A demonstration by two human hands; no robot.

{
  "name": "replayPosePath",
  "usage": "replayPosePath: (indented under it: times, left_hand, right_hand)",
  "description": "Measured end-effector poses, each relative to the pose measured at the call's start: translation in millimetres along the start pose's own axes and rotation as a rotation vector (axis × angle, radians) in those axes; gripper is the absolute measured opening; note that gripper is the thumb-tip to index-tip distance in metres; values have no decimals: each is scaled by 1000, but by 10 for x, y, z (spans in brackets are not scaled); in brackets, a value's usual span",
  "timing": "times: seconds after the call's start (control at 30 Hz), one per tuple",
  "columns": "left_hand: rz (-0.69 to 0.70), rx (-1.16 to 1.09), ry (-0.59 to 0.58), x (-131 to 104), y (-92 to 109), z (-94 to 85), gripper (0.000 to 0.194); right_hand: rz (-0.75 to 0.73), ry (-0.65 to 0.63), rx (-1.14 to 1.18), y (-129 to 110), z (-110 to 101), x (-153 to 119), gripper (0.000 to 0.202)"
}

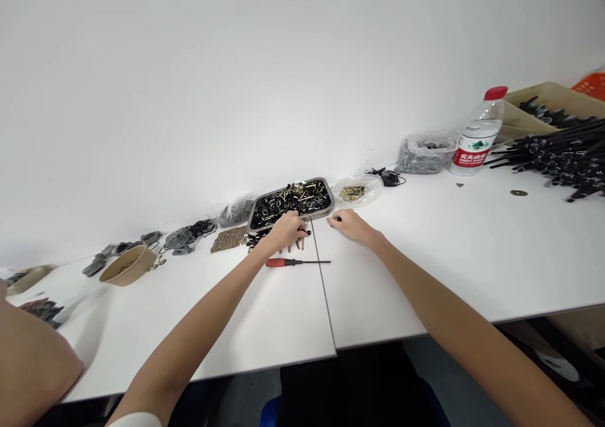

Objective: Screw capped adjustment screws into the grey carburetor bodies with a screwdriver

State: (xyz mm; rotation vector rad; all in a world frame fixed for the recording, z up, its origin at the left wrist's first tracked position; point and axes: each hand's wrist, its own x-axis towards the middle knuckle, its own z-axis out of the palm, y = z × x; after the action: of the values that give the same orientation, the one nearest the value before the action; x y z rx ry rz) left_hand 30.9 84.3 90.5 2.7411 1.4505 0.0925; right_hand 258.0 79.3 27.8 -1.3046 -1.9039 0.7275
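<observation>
My left hand (286, 230) is at the front edge of a metal tray (325, 211), with its fingers curled together near a small black-tipped part. What it grips, if anything, is hidden. Beneath it, several bolts (297, 245) with black ends lie in a row on the table. My right hand (352, 224) rests on the tabletop just right of the seam, its fingers closed around a small black part (338, 219). Dark and brass-coloured hardware fills the tray. A screwdriver (283, 262) with a red handle lies in front of the bolts, its shaft crossing the seam.
Small brass pieces (229, 239) lie left of the tray, and beyond them a tan bowl (127, 269). To the right are a bag of metal strips (354, 191), a grey-filled bag (423, 155), a water bottle (475, 140) and black rods (558, 153). Another person's arm (33, 358) enters at left.
</observation>
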Motion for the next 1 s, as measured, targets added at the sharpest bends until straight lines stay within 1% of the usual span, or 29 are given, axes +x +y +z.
replayPosePath:
  times: [0.17, 0.33, 0.5, 0.7, 0.8, 0.9, 0.93, 1.0]
  left_hand:
    - [-33, 72, -31, -26, -6, -45, 16]
    - [-28, 95, -50, -34, -35, -42, 17]
    - [5, 76, -44, -23, -62, -11, 19]
    - [-6, 46, -27, -58, -85, 0, 16]
    - [-23, 20, -12, -67, -65, -79, 16]
    - [-53, -13, 26, -103, -92, -250, 23]
    - [-67, -39, 56, -132, -117, -315, 25]
    - [-103, -142, 153, -226, -174, -425, 27]
  right_hand:
    - [-13, -3, 64, 46, -6, 67, 20]
    - [11, -12, 149, 91, -28, 117, 28]
    - [28, -67, 294, 51, -29, 103, 22]
    - [20, -47, 408, 35, -29, 123, 14]
    - [13, -13, 412, 38, -51, 125, 12]
    - [4, 22, 413, 15, -96, 108, 13]
    - [2, 28, 419, 1, -111, 101, 13]
    - [0, 22, 445, -38, -122, 84, 15]
